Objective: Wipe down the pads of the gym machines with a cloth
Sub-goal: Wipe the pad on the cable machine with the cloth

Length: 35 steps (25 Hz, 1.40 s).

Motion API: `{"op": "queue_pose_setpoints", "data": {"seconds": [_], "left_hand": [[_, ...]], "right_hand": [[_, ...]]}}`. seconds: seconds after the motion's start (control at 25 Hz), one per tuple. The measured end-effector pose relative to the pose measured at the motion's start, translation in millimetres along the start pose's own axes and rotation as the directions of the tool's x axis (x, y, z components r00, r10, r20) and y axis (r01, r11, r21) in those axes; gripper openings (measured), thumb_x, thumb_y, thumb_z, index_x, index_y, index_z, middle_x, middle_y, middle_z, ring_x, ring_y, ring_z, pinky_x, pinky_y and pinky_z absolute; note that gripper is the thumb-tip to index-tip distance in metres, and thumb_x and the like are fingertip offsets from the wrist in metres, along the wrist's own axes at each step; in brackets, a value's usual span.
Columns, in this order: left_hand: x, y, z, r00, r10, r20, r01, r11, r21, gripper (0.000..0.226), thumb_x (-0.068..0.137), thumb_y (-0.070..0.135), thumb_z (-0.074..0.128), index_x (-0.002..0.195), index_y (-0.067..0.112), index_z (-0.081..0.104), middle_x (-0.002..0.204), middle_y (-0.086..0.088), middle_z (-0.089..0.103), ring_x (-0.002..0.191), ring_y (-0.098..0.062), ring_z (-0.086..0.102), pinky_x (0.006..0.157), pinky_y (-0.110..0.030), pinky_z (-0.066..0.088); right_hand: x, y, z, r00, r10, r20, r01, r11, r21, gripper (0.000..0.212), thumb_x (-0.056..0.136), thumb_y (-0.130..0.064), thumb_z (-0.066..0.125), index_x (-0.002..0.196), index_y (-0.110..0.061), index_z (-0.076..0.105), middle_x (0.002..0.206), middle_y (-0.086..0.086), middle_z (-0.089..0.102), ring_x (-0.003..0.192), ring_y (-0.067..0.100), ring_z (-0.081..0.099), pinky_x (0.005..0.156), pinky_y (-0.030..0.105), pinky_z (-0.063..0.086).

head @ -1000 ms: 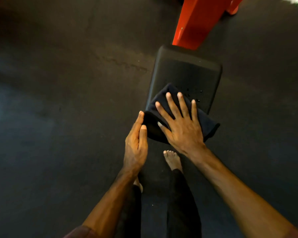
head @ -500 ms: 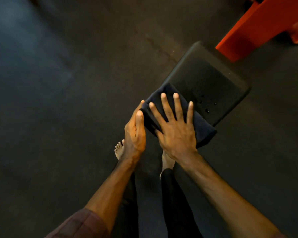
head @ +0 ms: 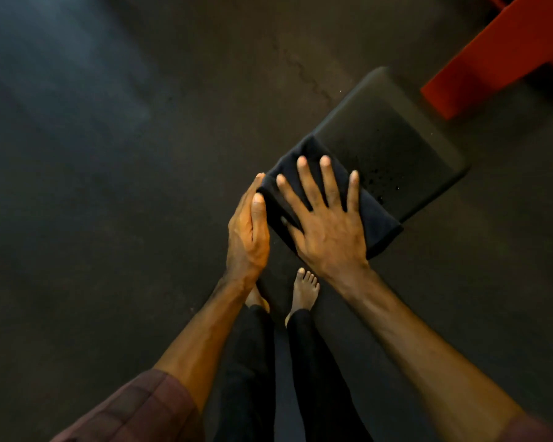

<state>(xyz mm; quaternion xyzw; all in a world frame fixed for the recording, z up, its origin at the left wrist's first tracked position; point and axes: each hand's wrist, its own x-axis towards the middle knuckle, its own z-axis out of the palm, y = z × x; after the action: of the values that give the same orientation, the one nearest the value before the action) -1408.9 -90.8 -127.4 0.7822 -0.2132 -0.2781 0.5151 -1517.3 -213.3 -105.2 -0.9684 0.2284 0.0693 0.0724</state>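
Right hand point(head: 328, 231) lies flat with spread fingers on the cloth point(head: 377, 218), left hand point(head: 248, 232) flat beside it, and most of the pad point(head: 396, 132) looks left to wipe.

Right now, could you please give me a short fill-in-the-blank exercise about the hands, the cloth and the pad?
1. The right hand presses flat on the dark ____, fingers spread.
2. The left hand touches the cloth's left edge with ____ fingers.
3. Small ____ dot the pad just beyond the cloth.
4. The machine frame past the pad is ____ in colour.

Missing words: cloth; straight; droplets; red
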Motion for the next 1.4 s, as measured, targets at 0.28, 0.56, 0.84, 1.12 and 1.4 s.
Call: {"op": "queue_pose_setpoints", "data": {"seconds": [0.28,0.56,0.84,1.12,1.4], "left_hand": [[-3,4,-2,1.0,0.007,-0.006,-0.006,0.997,0.075,0.048,0.116,0.033,0.035,0.156,0.01,0.048,0.16,-0.004,0.05,0.15,-0.009,0.044,0.123,-0.047,0.04],[37,12,10,0.993,0.107,0.049,-0.113,0.984,0.135,0.042,0.116,0.032,0.037,0.147,0.012,0.058,0.145,-0.002,0.061,0.137,-0.009,0.055,0.115,-0.042,0.048],[74,14,24,0.978,0.161,0.129,-0.189,0.952,0.239,0.044,0.114,0.037,0.04,0.148,0.017,0.058,0.146,0.003,0.063,0.135,-0.006,0.058,0.114,-0.034,0.047],[72,15,28,0.981,0.115,0.153,-0.171,0.89,0.423,0.051,0.112,0.05,0.035,0.159,0.031,0.042,0.157,0.012,0.052,0.141,-0.003,0.049,0.115,-0.032,0.045],[70,19,26,0.982,0.079,0.173,-0.148,0.887,0.436,0.053,0.112,0.051,0.034,0.162,0.033,0.037,0.159,0.009,0.05,0.142,-0.005,0.047,0.114,-0.028,0.04]], "right_hand": [[-20,33,-3,0.993,0.117,-0.016,-0.117,0.993,-0.033,0.074,0.108,-0.056,0.039,0.169,-0.032,0.005,0.177,0.005,-0.004,0.163,0.036,-0.006,0.123,0.073,0.008],[-78,31,4,1.0,0.001,0.022,0.0,0.999,-0.051,0.083,0.105,-0.054,0.051,0.169,-0.03,0.005,0.177,0.007,-0.003,0.163,0.035,-0.004,0.124,0.07,0.012],[-45,3,4,0.97,0.242,-0.006,-0.242,0.97,0.034,0.075,0.109,-0.054,0.036,0.169,-0.03,-0.001,0.177,0.008,-0.009,0.162,0.036,-0.007,0.124,0.07,0.009],[-43,9,-1,0.843,0.538,0.014,-0.538,0.84,0.07,0.071,0.109,-0.055,0.032,0.169,-0.032,0.002,0.177,0.007,-0.009,0.162,0.035,-0.009,0.122,0.073,0.008],[-102,0,10,0.91,0.412,0.045,-0.415,0.906,0.08,0.081,0.105,-0.054,0.051,0.169,-0.032,0.006,0.177,0.006,-0.007,0.163,0.035,-0.008,0.122,0.071,0.016]]}}
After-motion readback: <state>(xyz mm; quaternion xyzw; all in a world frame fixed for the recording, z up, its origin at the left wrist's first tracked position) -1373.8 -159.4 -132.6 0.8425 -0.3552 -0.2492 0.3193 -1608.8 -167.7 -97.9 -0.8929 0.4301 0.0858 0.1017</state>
